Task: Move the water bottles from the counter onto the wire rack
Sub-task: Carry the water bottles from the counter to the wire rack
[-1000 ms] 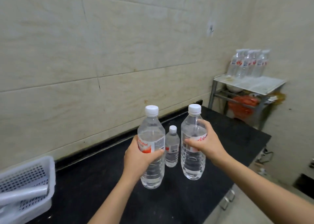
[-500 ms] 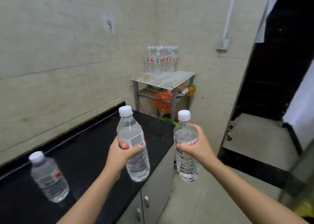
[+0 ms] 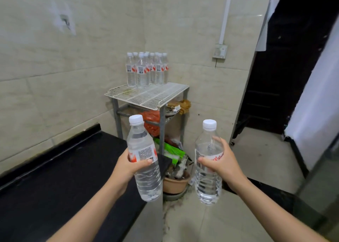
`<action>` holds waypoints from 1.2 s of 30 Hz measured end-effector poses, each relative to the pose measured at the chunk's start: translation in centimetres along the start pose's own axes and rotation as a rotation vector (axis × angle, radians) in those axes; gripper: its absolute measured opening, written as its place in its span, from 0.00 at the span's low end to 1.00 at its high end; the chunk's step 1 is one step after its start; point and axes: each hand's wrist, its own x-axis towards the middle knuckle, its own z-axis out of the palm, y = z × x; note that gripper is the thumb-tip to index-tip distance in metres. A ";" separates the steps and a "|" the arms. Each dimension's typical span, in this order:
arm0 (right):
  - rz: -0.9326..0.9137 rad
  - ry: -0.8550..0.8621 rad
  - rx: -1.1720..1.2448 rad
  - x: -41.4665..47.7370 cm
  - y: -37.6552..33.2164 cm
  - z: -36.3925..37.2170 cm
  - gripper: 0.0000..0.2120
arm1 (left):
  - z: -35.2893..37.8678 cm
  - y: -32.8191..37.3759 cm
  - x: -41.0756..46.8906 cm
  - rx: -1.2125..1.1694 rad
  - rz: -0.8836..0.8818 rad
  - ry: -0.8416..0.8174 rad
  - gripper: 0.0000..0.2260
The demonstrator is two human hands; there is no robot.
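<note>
The left hand (image 3: pixel 126 168) is wrapped around the label of one water bottle (image 3: pixel 144 161), held tilted slightly above the end of the black counter (image 3: pixel 55 177), while the right hand (image 3: pixel 222 165) grips a second bottle (image 3: pixel 208 168) upright over the floor. Ahead of both hands and beyond the counter's end stands the wire rack (image 3: pixel 146 94), with a cluster of bottles (image 3: pixel 146 70) standing at its far side against the wall.

Two bare forearms are seen, no sleeves reaching the visible part. Left hand (image 3: pixel 126 170) and right hand (image 3: pixel 222 165) are uncovered. Short, unpainted nails are shown on the thumbs.
</note>
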 end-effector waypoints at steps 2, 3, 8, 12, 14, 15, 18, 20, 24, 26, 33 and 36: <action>-0.009 0.025 -0.014 3.7 0.1 -0.3 0.35 | 0.1 0.3 4.1 -0.023 0.031 -0.030 0.33; -0.017 0.034 -0.025 5.7 0.0 -0.4 0.35 | 0.2 0.5 6.3 -0.035 0.043 -0.050 0.33; -0.017 0.067 -0.057 14.6 -1.0 -0.7 0.33 | 0.9 1.2 16.7 -0.065 0.087 -0.131 0.34; 0.008 0.119 -0.056 19.4 -0.7 -1.2 0.31 | 2.2 1.4 23.1 -0.097 0.101 -0.167 0.32; 0.018 0.126 -0.065 21.3 -0.1 -1.7 0.31 | 3.3 1.6 25.7 -0.129 0.106 -0.183 0.34; 0.020 0.129 -0.069 22.3 0.2 -2.1 0.31 | 4.0 1.8 26.9 -0.149 0.110 -0.192 0.33; 0.006 0.141 -0.049 25.5 1.1 -3.6 0.32 | 6.2 2.6 30.1 -0.200 0.136 -0.232 0.23; -0.019 0.153 -0.044 28.0 1.6 -4.9 0.32 | 7.8 3.2 32.1 -0.198 0.153 -0.242 0.21; -0.111 0.096 0.027 34.7 1.9 -7.3 0.32 | 10.3 4.5 35.9 -0.126 0.223 -0.223 0.18; -0.165 0.058 0.038 38.3 2.0 -8.3 0.34 | 11.0 5.2 38.0 -0.113 0.232 -0.159 0.24; -0.303 -0.104 0.104 50.3 2.5 -10.2 0.32 | 12.0 6.9 44.2 -0.104 0.260 0.157 0.40; -0.342 -0.184 0.137 54.4 2.0 -9.6 0.32 | 11.4 6.9 45.3 -0.104 0.252 0.269 0.39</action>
